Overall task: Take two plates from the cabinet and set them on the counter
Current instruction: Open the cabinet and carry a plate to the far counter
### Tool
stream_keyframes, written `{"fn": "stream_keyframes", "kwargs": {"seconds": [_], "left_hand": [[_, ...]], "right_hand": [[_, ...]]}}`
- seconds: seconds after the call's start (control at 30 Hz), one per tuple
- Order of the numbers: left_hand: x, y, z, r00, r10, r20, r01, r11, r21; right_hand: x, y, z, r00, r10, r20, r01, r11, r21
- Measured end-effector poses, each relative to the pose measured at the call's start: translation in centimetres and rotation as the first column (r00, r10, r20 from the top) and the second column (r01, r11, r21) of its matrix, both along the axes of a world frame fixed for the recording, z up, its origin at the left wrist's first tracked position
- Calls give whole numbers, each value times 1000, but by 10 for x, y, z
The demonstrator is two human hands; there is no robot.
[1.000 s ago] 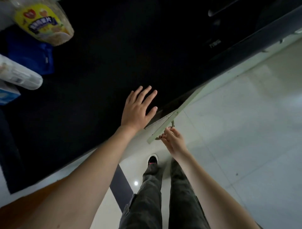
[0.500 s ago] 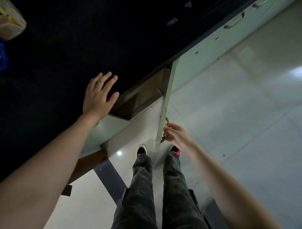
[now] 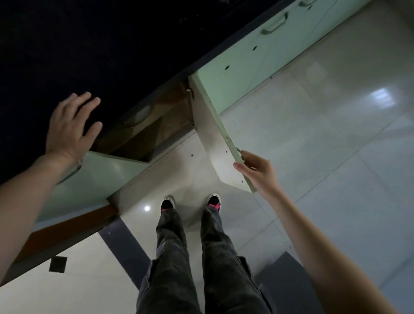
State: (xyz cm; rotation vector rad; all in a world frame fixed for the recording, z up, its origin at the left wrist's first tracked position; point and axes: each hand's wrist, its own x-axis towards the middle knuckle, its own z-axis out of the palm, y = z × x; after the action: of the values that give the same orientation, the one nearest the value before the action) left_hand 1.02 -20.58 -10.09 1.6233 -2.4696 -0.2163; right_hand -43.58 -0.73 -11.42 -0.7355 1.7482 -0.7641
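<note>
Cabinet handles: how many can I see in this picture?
3. One under the right hand on the open door, two on closed fronts: upper right, top edge. Others may be hidden.

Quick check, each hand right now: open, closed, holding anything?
Left hand: open, flat on the dark counter, holding nothing.
Right hand: closed on the open cabinet door edge.

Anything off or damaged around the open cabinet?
Nothing stands out. The cabinet door is swung open, held at its edge by the right hand; the left hand rests on the dark counter. A pale round plate-like shape sits inside, too dim to identify.
</note>
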Motion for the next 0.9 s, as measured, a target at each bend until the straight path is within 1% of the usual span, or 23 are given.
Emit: {"fn": "stream_keyframes", "kwargs": {"seconds": [0.07,0.2,0.23,0.33,0.37,0.4,0.47,0.5,0.57,0.67,0.77,0.9], "left_hand": [[4,-4,-6,1000,-7,-3,7,1000,-7],[20,-12,-23,1000,0,22,0,1000,-28],[23,-13,-26,999,0,34,1,1000,-30],[28,-17,-30,998,2,67,-1,1000,-13],[29,-17,-30,997,4,72,-4,1000,-5],[29,-16,-31,997,6,78,-7,1000,8],[29,-15,-30,996,2,86,-6,999,43],[29,-15,-30,996,-4,91,-1,999,52],[28,-15,-28,996,-11,87,7,999,43],[22,-10,-22,999,-19,42,19,1000,-3],[16,-6,-10,1000,-21,13,21,999,-27],[6,0,2,1000,2,24,-1,999,-40]], "right_hand": [[-13,-4,4,998,16,-67,-17,1000,-22],[-40,-15,5,994,80,-75,-86,993,-78],[-47,-17,5,993,74,-92,-81,993,-85],[-65,-29,6,999,21,-49,-25,998,-65],[-72,-33,6,995,63,-81,-67,996,-51],[-77,-36,5,980,144,-137,-152,987,-54],[-84,-41,6,924,307,-227,-325,945,-44],[-86,-43,9,902,356,-244,-374,927,-32],[-89,-46,9,879,399,-263,-420,907,-28],[-97,-52,7,842,436,-316,-460,888,0],[-97,-54,7,833,444,-331,-465,885,18],[-84,-50,7,875,386,-292,-401,916,8]]}}
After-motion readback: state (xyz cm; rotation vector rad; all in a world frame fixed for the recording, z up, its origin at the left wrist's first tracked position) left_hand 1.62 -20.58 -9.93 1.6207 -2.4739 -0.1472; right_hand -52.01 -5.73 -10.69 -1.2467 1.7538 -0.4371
